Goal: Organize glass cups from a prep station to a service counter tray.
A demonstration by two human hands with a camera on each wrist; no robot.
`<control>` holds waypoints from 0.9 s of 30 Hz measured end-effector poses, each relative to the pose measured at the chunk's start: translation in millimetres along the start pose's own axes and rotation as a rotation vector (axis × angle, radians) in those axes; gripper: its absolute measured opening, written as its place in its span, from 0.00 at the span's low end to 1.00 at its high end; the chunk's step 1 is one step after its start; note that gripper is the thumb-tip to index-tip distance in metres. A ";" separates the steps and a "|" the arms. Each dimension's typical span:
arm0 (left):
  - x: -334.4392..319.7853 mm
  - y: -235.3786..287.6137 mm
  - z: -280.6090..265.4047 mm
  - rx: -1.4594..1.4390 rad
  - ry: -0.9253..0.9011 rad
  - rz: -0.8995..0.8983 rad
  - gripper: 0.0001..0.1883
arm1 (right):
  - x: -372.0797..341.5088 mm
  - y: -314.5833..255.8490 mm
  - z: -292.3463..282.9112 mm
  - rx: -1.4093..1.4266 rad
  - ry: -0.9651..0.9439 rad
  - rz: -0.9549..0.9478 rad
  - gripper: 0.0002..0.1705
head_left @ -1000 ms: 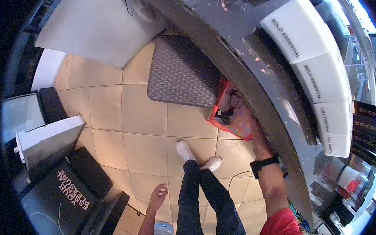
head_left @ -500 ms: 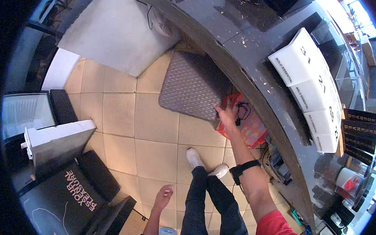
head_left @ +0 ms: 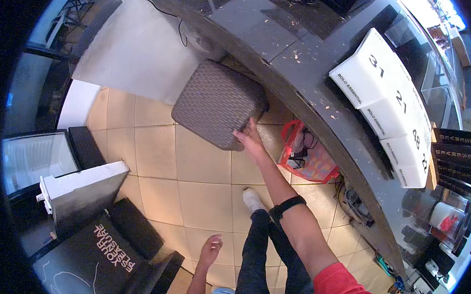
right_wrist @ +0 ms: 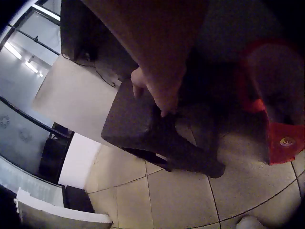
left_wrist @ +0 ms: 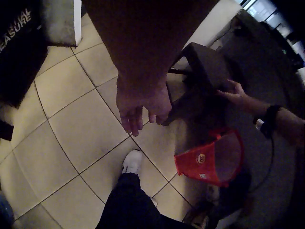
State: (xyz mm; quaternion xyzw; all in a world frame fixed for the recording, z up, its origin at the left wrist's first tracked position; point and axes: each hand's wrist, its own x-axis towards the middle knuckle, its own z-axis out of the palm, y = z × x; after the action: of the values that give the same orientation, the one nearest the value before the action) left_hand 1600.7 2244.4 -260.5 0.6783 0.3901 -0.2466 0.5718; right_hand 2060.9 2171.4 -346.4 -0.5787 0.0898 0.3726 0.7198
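A dark stool with a woven-pattern seat (head_left: 216, 101) stands beside the curved counter, and its legs show in the right wrist view. My right hand (head_left: 250, 140) grips the near right edge of the seat, fingers over the rim. The same hand (right_wrist: 157, 90) is seen from above at the stool's corner (right_wrist: 131, 117). My left hand (head_left: 210, 251) hangs in the air over the floor, loosely curled and holding nothing; its fingers point down in the left wrist view. Near the right forearm sits a red bag (head_left: 326, 174) with a black cable inside.
The curved dark counter (head_left: 281, 70) runs along the right, carrying white numbered boxes (head_left: 377, 87). A large pale panel (head_left: 134, 53) stands at the upper left. Black furniture with white lettering (head_left: 99, 251) is at lower left. My shoe (head_left: 253, 199) is on the tiles.
My right hand came out from beside the red bag and took hold of the stool's edge. The stool has turned and shifted left, away from the bag. The left hand still hangs loosely.
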 end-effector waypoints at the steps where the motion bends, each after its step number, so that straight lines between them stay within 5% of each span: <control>1: 0.9 0.5 0.1 0.003 0.003 -0.006 0.20 | 5.9 1.2 4.2 -0.020 -0.008 -0.041 0.63; 8: 1.4 5.1 0.3 -0.030 -0.010 -0.021 0.20 | 14.1 -24.3 40.3 0.224 -0.144 -0.049 0.64; 11: -5.7 24.8 -3.9 0.070 -0.013 0.024 0.19 | 14.0 -21.4 43.1 0.088 -0.077 -0.040 0.66; 14: -7.4 43.4 -9.6 0.004 -0.035 0.022 0.19 | 2.7 -2.1 24.3 0.028 -0.280 0.068 0.61; 16: -7.3 62.7 -17.6 -0.010 -0.074 0.065 0.20 | -23.9 16.4 -3.5 -0.228 -0.375 -0.030 0.50; 17: -4.6 74.6 -19.3 -0.022 -0.104 0.096 0.20 | -45.1 27.7 -14.5 -0.532 -0.261 -0.104 0.43; 18: 0.0 83.0 -22.0 0.008 -0.096 0.091 0.19 | -68.5 38.6 -30.6 -0.530 -0.257 0.069 0.38; 19: 6.7 91.8 -24.2 0.020 -0.151 0.138 0.19 | -81.0 56.4 -52.9 -0.865 -0.396 0.039 0.31; 20: 10.6 101.1 -29.3 0.046 -0.132 0.113 0.19 | -118.6 39.7 -55.8 -1.163 -0.370 -0.011 0.20; 21: 17.7 112.7 -32.3 0.074 -0.117 0.096 0.19 | -163.3 45.5 -72.4 -0.931 -0.164 -0.049 0.15; 22: 23.1 130.0 -33.5 0.032 -0.152 0.121 0.18 | -183.6 109.8 -113.8 -1.036 -0.174 -0.465 0.15; 23: 27.8 145.2 -35.3 -0.007 -0.191 0.141 0.18 | -207.6 176.9 -157.6 -0.226 -0.164 -0.300 0.19; 24: 39.5 152.0 -34.1 0.001 -0.238 0.220 0.17 | -263.7 68.2 -143.3 -1.051 -0.038 0.010 0.20; 26: 58.9 174.0 -29.8 0.024 -0.343 0.348 0.16 | -353.3 8.8 -169.6 -1.086 0.100 0.114 0.23; 27: 62.5 186.0 -32.2 0.097 -0.455 0.225 0.22 | -387.7 24.4 -195.7 -1.039 0.222 -0.012 0.23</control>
State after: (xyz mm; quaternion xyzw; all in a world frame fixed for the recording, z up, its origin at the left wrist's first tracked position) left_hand 1783.9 2283.3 -193.5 0.6712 0.1612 -0.3461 0.6354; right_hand 1830.7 1828.8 -209.2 -0.8954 -0.0343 0.3005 0.3267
